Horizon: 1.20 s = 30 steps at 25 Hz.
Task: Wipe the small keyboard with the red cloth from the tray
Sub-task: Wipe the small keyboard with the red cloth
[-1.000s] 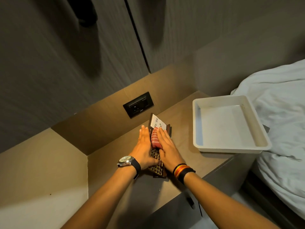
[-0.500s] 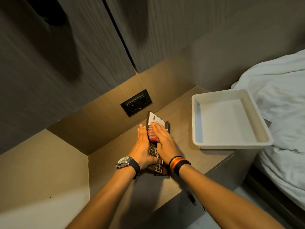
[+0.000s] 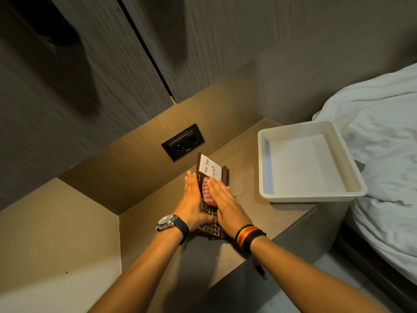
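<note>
Keyboard (image 3: pixel 211 227) lies on the bench (image 3: pixel 248 211), left of the tray (image 3: pixel 311 197). The right hand (image 3: pixel 225 204), fingers straight, presses the red cloth (image 3: pixel 206 192) onto it. The left hand (image 3: pixel 191 204) rests flat against its left edge.

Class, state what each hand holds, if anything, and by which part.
Nothing is gripped. The left hand braces the small keyboard along its left edge with straight fingers; the right hand presses flat on top of the red cloth.

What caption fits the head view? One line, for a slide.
Right hand presses the red cloth on the small keyboard; left hand braces its edge.
</note>
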Each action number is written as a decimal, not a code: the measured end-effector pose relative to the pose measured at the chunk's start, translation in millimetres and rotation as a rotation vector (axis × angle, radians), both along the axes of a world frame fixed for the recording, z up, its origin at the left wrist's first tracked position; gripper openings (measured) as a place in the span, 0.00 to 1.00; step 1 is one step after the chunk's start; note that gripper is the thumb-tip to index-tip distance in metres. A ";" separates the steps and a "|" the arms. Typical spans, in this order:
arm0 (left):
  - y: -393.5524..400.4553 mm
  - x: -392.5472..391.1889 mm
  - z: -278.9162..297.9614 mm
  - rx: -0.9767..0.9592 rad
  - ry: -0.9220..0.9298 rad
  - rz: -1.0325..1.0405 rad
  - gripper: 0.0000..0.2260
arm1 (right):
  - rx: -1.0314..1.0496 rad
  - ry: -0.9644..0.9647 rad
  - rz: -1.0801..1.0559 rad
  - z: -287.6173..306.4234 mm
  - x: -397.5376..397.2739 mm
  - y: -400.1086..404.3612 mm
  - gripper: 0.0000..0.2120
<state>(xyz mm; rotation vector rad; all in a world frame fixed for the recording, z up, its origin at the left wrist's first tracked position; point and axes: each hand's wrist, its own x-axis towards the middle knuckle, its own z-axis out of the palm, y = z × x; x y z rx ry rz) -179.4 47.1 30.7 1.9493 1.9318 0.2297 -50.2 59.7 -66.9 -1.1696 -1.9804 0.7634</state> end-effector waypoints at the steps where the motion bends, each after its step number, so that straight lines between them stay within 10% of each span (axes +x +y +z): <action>1: 0.8 0.6 0.6 -0.001 0.013 0.004 0.67 | -0.012 -0.059 -0.031 1.7 2.6 9.0 0.43; 18: 0.0 1.2 -1.2 -0.016 0.024 0.019 0.68 | 0.026 -0.426 -0.121 -10.6 -10.1 1.9 0.58; 30: -0.1 0.3 -2.3 -0.023 0.022 0.007 0.69 | 0.057 -0.457 -0.101 -15.4 5.2 10.3 0.46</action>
